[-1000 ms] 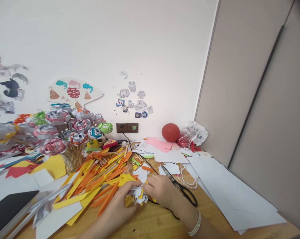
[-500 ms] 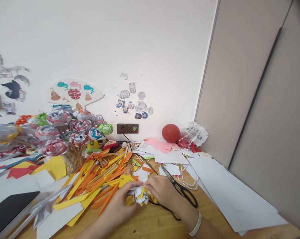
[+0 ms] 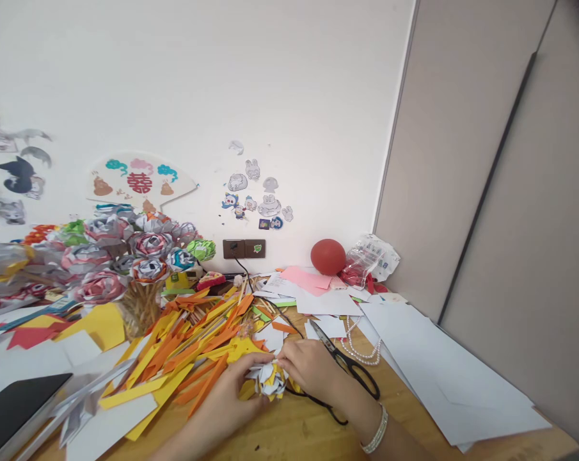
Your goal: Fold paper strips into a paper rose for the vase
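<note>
Between my two hands is a white and yellow paper flower with folded petals, held just above the wooden table. My left hand is curled around its left side, thumb below and fingers above. The fingertips of my right hand pinch the flower's upper right edge. My right wrist wears a pale bracelet. Black-handled scissors lie just beyond my right forearm. Orange and yellow paper strips are heaped to the left of my hands.
A bunch of paper flowers stands at the back left. White sheets lie on the right, beside a pearl string. A red balloon and a plastic bag rest by the wall. A black cable crosses the table.
The view has shifted slightly to the right. The flower has turned a little between my hands and shows more of its petals; both hands keep hold of it.
</note>
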A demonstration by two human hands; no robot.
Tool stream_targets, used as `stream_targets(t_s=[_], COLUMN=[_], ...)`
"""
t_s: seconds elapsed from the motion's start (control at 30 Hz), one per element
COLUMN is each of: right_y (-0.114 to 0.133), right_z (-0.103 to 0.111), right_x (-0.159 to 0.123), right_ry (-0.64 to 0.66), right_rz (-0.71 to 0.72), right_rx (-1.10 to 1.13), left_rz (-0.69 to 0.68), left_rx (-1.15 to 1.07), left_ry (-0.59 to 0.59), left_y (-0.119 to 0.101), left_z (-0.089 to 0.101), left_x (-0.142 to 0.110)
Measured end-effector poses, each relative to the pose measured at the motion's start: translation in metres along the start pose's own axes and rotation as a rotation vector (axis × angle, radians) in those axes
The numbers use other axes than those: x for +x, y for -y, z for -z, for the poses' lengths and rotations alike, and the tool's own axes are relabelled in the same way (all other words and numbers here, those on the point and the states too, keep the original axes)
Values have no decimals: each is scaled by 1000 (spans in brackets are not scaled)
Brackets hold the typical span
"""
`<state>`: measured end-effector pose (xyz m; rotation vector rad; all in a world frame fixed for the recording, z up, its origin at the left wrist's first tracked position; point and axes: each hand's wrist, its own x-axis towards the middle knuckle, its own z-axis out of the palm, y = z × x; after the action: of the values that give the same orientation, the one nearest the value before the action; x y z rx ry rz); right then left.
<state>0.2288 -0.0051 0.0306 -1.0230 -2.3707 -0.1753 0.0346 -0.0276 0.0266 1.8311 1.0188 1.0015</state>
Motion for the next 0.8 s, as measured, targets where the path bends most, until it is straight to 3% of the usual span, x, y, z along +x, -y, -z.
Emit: stream_targets(t_s=[0.43, 0.63, 0.8], right_y=[-5, 2, 6], right_z=[-10, 0, 9], right_x=[0, 2, 3], right_ry=[-119, -47, -189], right_rz=[72, -60, -246], right_rx=[-70, 141, 418], left_rz=[0, 30, 45], left_rx=[6, -76, -242], left_ry=[2, -40, -37], left_y=[-4, -2, 0], left_z=[-1, -2, -2], left_x=[-1, 1, 4])
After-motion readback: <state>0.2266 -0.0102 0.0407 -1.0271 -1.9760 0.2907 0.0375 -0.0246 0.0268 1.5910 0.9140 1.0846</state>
